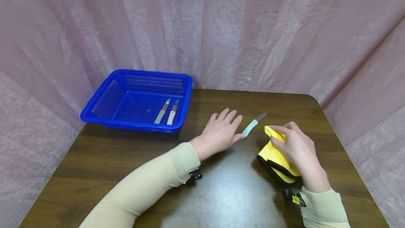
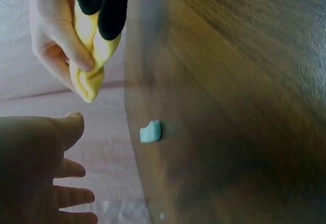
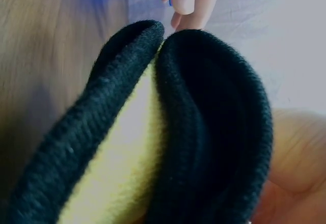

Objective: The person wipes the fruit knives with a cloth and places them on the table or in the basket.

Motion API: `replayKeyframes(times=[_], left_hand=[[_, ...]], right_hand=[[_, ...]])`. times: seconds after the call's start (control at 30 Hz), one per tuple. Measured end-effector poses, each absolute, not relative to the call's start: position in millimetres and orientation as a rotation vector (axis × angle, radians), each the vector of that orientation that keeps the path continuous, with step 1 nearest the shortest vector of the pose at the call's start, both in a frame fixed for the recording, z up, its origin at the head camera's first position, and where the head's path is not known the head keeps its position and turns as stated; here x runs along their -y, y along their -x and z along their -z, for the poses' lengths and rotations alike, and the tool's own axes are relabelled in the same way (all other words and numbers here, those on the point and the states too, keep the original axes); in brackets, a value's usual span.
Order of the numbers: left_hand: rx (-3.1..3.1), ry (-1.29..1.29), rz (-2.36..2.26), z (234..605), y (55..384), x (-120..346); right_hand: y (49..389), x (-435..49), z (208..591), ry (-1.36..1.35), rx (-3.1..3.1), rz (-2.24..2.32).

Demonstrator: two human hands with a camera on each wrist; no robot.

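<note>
My right hand [image 1: 299, 149] pinches a folded yellow cloth [image 1: 278, 159] with black edging between thumb and fingers, at the right of the table. Close up in the right wrist view, the cloth's thick black edges [image 3: 219, 102] stand folded side by side. My left hand [image 1: 219, 133] reaches over the table with fingers spread and holds nothing. By its thumb lies a small knife [image 1: 251, 127] with a mint handle, blade pointing away to the right. In the left wrist view only the end of the mint handle [image 2: 151, 132] shows clearly.
A blue plastic basket [image 1: 136, 125] stands at the back left of the brown wooden table [image 1: 142, 164]. Inside it lie a green-handled knife [image 1: 161, 114] and a pink-handled knife [image 1: 172, 115]. A pink curtain [image 1: 202, 27] hangs behind the table and along its sides.
</note>
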State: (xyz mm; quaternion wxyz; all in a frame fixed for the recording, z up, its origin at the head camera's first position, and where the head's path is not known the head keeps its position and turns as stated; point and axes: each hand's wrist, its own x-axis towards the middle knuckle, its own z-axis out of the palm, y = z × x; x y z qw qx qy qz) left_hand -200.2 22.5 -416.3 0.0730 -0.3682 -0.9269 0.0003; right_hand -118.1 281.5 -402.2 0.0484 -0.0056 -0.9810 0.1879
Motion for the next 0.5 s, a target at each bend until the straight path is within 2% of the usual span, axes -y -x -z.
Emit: replayKeyframes(times=[0.5], left_hand=[[2.857, 1.170, -0.053, 442.1, 196.8, -48.9]], right_hand=[[117.9, -290.4, 406.6, 0.065, 3.001, -0.582]])
